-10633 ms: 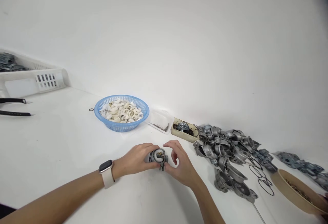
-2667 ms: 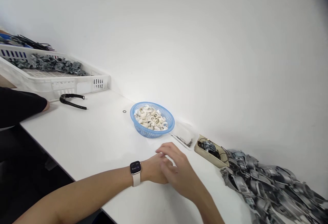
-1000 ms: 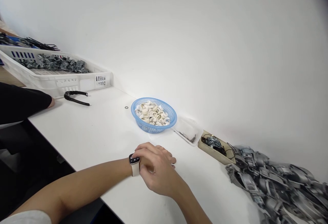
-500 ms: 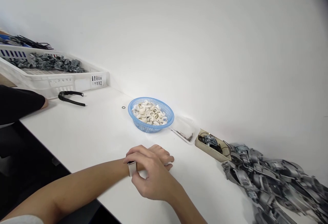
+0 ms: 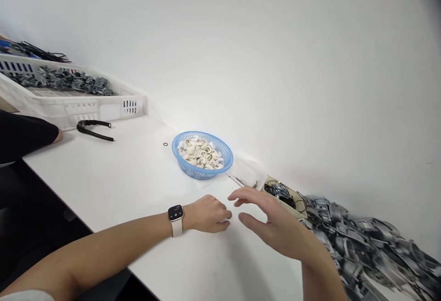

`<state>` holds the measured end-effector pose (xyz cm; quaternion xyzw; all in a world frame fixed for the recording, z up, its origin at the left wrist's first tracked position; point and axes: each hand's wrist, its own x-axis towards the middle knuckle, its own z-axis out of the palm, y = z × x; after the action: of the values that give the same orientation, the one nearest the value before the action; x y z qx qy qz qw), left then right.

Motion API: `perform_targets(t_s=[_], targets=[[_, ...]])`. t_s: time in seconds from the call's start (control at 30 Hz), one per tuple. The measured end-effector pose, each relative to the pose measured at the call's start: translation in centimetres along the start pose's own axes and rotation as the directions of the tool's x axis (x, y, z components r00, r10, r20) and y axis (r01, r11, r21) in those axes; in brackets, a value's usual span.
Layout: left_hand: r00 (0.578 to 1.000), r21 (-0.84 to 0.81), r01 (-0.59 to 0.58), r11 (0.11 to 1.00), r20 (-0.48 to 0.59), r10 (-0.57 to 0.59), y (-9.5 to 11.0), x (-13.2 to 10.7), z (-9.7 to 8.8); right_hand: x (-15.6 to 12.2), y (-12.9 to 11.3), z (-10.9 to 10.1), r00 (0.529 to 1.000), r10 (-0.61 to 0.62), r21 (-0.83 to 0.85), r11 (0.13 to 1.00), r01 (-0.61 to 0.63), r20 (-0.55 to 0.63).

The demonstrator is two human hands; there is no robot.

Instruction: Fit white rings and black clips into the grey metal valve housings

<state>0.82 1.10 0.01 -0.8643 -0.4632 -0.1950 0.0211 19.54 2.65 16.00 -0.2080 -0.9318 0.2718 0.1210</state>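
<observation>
My left hand (image 5: 209,213) is closed in a loose fist over the white table, and I see nothing in it. A smartwatch (image 5: 176,212) with a pale band is on that wrist, its screen lit. My right hand (image 5: 267,220) is held in the air just right of the left one, thumb and fingers apart, with nothing between them. Beyond both hands stands a blue plastic basket (image 5: 188,168) heaped with white curved pieces. Past my right fingertips lies a clear tray (image 5: 253,167) holding thin metal pieces.
Grey metal parts (image 5: 365,241) pile up at the right, beside a beige box (image 5: 298,207) with wires. At the left are a white crate (image 5: 82,109) of metal parts, a black watch (image 5: 93,128), a black ring (image 5: 165,144) and another person's sleeve (image 5: 25,135). A wall rises behind.
My right hand has lifted off the watch and moved right, its fingers opening out. The watch face is now uncovered and lit. My left hand has barely moved.
</observation>
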Motion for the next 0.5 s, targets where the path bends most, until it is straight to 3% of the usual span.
perform_targets(t_s=[0.13, 0.3, 0.5], targets=[[1.000, 0.005, 0.000, 1.000, -0.004, 0.000, 0.2, 0.0, -0.3, -0.8, -0.1, -0.1, 0.997, 0.024, -0.007, 1.000, -0.024, 0.067], [0.994, -0.115, 0.105, 0.988, 0.033, -0.101, 0.3, 0.3, -0.5, 0.1, -0.7, 1.2, 0.962, 0.124, -0.024, 0.992, -0.121, 0.244], [0.990, -0.204, 0.138, 0.969, 0.053, -0.130, 0.2, 0.3, -0.8, 0.7, -1.1, 1.3, 0.943, 0.165, -0.010, 0.985, -0.170, 0.289]])
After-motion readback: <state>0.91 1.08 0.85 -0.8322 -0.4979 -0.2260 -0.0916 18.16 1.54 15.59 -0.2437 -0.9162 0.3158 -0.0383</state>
